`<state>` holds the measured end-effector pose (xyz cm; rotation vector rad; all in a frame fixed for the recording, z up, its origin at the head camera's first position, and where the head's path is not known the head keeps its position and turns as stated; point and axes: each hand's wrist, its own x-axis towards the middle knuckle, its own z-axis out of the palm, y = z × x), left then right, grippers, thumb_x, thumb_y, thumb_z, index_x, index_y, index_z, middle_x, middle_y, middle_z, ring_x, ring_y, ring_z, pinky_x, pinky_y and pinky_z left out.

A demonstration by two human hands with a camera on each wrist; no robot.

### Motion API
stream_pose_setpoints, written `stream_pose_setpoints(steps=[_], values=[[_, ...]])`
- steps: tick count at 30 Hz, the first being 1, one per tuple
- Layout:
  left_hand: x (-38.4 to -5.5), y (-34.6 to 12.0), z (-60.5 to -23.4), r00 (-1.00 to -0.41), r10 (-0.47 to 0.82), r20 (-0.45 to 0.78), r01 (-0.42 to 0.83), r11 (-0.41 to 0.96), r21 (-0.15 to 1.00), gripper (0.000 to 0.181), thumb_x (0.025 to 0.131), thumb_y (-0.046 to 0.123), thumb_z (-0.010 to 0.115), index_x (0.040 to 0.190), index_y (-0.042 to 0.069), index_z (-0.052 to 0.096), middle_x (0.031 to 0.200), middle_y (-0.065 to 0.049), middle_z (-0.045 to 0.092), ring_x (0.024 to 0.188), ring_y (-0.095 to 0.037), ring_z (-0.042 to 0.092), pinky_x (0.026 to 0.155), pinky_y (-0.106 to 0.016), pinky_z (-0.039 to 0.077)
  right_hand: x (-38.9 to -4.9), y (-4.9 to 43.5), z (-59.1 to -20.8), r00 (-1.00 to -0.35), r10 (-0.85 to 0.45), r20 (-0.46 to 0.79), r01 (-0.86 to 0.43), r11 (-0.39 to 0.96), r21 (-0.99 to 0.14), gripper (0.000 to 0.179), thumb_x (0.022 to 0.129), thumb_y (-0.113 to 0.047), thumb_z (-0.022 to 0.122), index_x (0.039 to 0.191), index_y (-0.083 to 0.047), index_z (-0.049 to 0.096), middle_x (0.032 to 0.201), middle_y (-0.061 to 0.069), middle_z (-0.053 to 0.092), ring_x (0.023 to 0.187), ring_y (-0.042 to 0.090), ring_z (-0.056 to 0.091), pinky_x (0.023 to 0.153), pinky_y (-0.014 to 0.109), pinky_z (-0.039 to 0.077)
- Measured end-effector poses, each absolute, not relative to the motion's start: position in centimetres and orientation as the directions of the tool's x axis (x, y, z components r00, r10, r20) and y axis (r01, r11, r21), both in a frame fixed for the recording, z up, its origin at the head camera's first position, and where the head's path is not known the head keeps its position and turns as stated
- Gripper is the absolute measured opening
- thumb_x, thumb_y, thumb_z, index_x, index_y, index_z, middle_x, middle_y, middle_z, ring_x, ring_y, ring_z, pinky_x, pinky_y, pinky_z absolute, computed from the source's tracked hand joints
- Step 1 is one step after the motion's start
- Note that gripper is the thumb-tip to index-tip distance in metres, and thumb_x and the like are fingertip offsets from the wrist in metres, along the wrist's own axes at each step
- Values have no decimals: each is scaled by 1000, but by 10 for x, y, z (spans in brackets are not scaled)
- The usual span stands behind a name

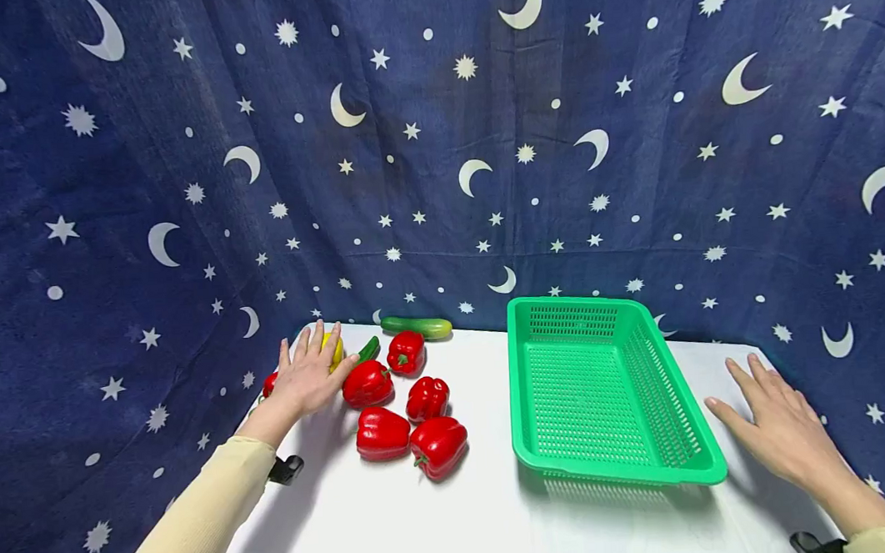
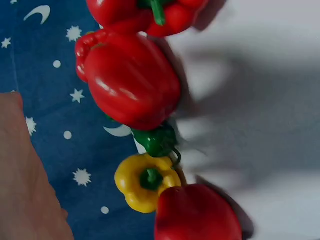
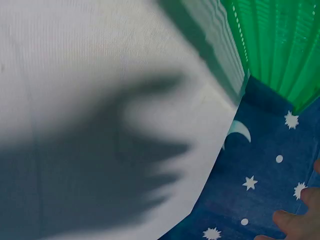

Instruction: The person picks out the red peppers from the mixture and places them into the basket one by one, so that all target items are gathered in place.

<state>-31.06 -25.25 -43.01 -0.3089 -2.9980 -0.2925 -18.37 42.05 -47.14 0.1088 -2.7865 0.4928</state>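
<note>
My left hand (image 1: pixel 308 379) hovers with spread fingers over the far left of the table, overlapping a yellow bell pepper (image 1: pixel 337 349) in the head view. Several red bell peppers (image 1: pixel 367 384) lie to its right. The left wrist view shows the yellow pepper (image 2: pixel 129 176) beside a small dark green pepper (image 2: pixel 156 140), with red peppers (image 2: pixel 130 80) around them. Part of one red pepper (image 1: pixel 269 383) shows left of the wrist. At the right, my right hand (image 1: pixel 784 426) is held with fingers apart, holding nothing, beside a green plastic basket (image 1: pixel 518 389).
The perforated basket stands on the white table (image 1: pixel 493 524), right of the peppers. A green cucumber (image 1: pixel 415 328) with a yellowish end lies along the table's back edge. Dark blue curtains (image 1: pixel 439 210) with moons and stars hang behind and on both sides.
</note>
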Motion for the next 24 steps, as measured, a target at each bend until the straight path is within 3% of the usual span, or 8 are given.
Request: stream_pose_setpoints(steps=[6, 12, 17, 20, 24], values=[[-306, -243, -424, -965, 222, 143, 246, 951, 185, 83, 104, 66, 32, 165, 12, 15, 168, -22, 9, 153, -47, 5, 117, -70, -4, -180, 410, -469, -935, -49, 351, -180, 918, -353, 77, 104, -40, 55, 163, -4, 19, 167, 27, 2, 152, 50, 1, 119, 64, -5], [-299, -235, -425, -945, 273, 179, 310, 922, 231, 83, 103, 66, 34, 165, 13, 18, 168, -22, 11, 153, -47, 8, 117, -69, -4, -175, 397, -463, -940, -56, 337, -199, 893, -404, 76, 104, -38, 57, 162, -3, 23, 168, 25, 5, 150, 53, 6, 115, 72, 0], [-292, -228, -422, -929, 321, 186, 361, 898, 253, 82, 103, 65, 36, 165, 15, 18, 169, -18, 10, 153, -45, 7, 118, -68, -3, -169, 386, -455, -943, -61, 327, -205, 881, -427, 73, 104, -38, 58, 158, 1, 30, 160, 31, 25, 144, 57, 22, 103, 80, 21], [-287, -223, -419, -914, 358, 191, 399, 878, 264, 81, 104, 63, 39, 165, 14, 20, 170, -17, 10, 153, -45, 9, 118, -68, -1, -166, 380, -450, -950, -55, 307, -190, 883, -430, 73, 103, -40, 59, 158, 0, 32, 151, 32, 36, 133, 58, 37, 90, 78, 35], [-279, -215, -415, -887, 415, 201, 458, 844, 279, 79, 104, 59, 44, 164, 13, 22, 169, -16, 14, 154, -42, 10, 119, -67, 3, -159, 374, -447, -955, -66, 291, -199, 867, -457, 71, 103, -38, 61, 158, -3, 32, 143, 28, 45, 121, 55, 50, 79, 74, 45]])
